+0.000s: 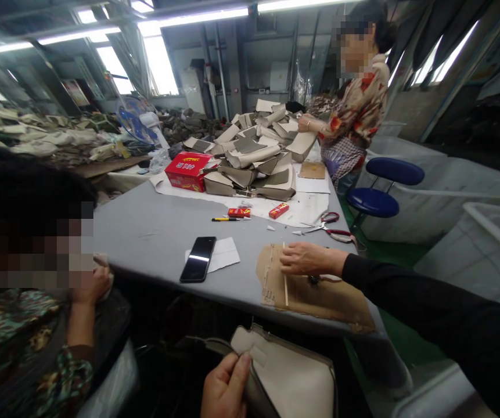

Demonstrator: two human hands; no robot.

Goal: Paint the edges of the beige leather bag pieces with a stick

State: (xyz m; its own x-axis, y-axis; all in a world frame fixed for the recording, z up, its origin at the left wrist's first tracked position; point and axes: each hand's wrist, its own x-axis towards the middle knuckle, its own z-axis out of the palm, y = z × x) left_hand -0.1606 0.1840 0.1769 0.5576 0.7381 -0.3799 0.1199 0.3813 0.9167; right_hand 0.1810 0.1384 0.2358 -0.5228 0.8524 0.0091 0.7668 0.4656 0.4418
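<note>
My left hand [227, 386], at the bottom of the view, grips the edge of a beige leather bag [297, 368] with dark edging, thumb on top. The bag is below the table's front edge, partly cut off by the frame. Over a brown cardboard sheet [332, 302] on the table, my right hand [304, 259] has its fingers bent together on a thin pale stick [286, 291]. The stick lies across the cardboard, and my fingers cover part of it. A small dark object [313, 280] shows just under my right hand; its kind is unclear.
A phone [198, 259] lies on white paper [224, 254]. Farther back are red-handled scissors [326, 226], a yellow-black pen [226, 219], small red boxes [238, 213], a larger red box [187, 170] and piled bag pieces [254, 154]. One person sits left; another stands back right near a blue chair [372, 202].
</note>
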